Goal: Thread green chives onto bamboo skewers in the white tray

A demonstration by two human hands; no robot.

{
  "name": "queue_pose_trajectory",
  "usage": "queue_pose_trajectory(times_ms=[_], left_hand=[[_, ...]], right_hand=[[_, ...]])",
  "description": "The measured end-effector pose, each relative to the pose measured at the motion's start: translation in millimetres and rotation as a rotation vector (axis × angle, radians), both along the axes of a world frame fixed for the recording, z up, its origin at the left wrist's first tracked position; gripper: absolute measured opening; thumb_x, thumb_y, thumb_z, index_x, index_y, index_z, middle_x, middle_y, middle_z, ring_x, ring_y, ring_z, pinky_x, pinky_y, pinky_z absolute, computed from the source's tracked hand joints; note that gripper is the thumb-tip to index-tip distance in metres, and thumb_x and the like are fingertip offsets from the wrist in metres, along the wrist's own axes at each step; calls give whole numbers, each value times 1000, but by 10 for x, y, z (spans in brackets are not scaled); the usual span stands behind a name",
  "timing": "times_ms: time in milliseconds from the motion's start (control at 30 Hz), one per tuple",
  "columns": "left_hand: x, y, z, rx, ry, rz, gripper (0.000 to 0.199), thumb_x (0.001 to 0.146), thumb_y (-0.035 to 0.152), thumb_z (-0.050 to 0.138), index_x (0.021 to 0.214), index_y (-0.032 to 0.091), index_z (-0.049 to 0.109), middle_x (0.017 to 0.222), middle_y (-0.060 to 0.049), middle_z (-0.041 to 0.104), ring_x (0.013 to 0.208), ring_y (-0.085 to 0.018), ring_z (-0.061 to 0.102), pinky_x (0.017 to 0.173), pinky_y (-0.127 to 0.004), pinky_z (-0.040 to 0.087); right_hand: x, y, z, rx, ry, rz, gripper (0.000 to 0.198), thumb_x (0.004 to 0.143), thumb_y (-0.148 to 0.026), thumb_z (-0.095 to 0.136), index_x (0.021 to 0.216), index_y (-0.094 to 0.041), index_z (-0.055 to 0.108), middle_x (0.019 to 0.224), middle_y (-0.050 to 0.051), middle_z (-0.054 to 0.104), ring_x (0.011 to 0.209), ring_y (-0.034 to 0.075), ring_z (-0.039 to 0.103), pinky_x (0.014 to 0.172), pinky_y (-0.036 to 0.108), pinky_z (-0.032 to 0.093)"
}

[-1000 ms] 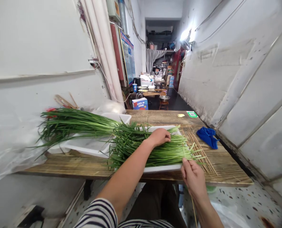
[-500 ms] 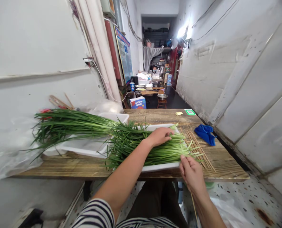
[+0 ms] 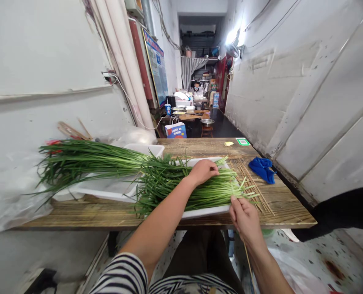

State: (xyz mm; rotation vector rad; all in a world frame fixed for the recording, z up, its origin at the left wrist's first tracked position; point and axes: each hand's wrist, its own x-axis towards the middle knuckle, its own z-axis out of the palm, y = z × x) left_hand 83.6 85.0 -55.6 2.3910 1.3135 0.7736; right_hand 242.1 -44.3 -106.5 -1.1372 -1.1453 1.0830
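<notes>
A thick layer of garlic chives [image 3: 175, 185], green leaves to the left and pale stem ends to the right, lies in a white plastic tray [image 3: 204, 212]. My left hand [image 3: 203, 171] is over the stems, palm down with its fingers curled in. Whether a stem is between those fingertips is hidden. At the tray's near right corner my right hand [image 3: 245, 214] is closed in a pinch beside the stem ends. A thin bamboo skewer [image 3: 248, 261] runs from its grip down toward my lap. More bamboo skewers [image 3: 256, 190] lie loose on the wooden table right of the tray.
A second bundle of chives [image 3: 92, 161] lies across another white tray [image 3: 108, 188] at the left, near plastic bags [image 3: 10, 188]. A blue cloth [image 3: 262, 169] and a green code card [image 3: 243, 141] are at the right. Someone's dark-clothed leg [image 3: 346, 214] stands beyond the table's right edge.
My left hand's fingers have drawn closer together over the stems. My right hand keeps its pinch on the skewer. Someone's leg has appeared at the right, and the view has shifted slightly.
</notes>
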Motion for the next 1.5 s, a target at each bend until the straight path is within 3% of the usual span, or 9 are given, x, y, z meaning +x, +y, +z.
queue_pose_trajectory(times_ms=[133,267,400,533,767,1000,1500], left_hand=[[6,1,-27,-36,50,-33,15,75,29,64,84,19,73,75,-1,69,70,-14,60,66,-22,42],[27,-11,-25,60,75,-28,17,79,23,57,82,19,73,85,-3,71,81,-16,62,76,-24,44],[36,-49,19,100,-22,13,20,81,21,53,83,16,73,87,-5,71,81,-16,62,76,-25,45],[66,-72,10,-78,-145,-36,19,79,23,57,85,14,72,81,-4,72,73,-14,63,70,-23,46],[133,-99,-25,-265,-266,-58,22,77,24,60,91,13,73,94,-6,73,87,-16,66,81,-24,48],[169,-159,5,-400,-368,-86,22,75,19,58,88,8,71,74,-6,72,66,-13,65,67,-22,50],[210,-221,63,-466,-495,-107,16,76,16,58,84,8,70,70,-5,71,60,-10,63,66,-22,50]], right_hand=[[-5,-9,16,-4,5,-4,49,80,-57,57,51,-21,40,36,-9,32,27,4,23,29,19,13],[-17,-21,46,-16,13,-5,49,78,-59,59,52,-21,40,36,-9,32,27,5,24,29,19,12],[-11,-20,33,-15,19,-5,49,79,-57,59,52,-21,40,36,-9,31,27,4,24,29,19,12],[2,-11,1,-2,19,16,49,81,-56,58,51,-21,40,36,-9,32,28,4,24,29,19,12],[-9,-11,21,-2,-4,-11,49,81,-54,57,51,-21,39,36,-9,32,28,4,24,29,19,13],[-11,-25,41,0,-22,-16,48,82,-53,56,51,-21,40,35,-9,31,27,4,25,28,19,13],[0,-7,13,11,-21,-18,49,83,-54,56,51,-21,40,35,-8,32,28,5,24,29,20,13]])
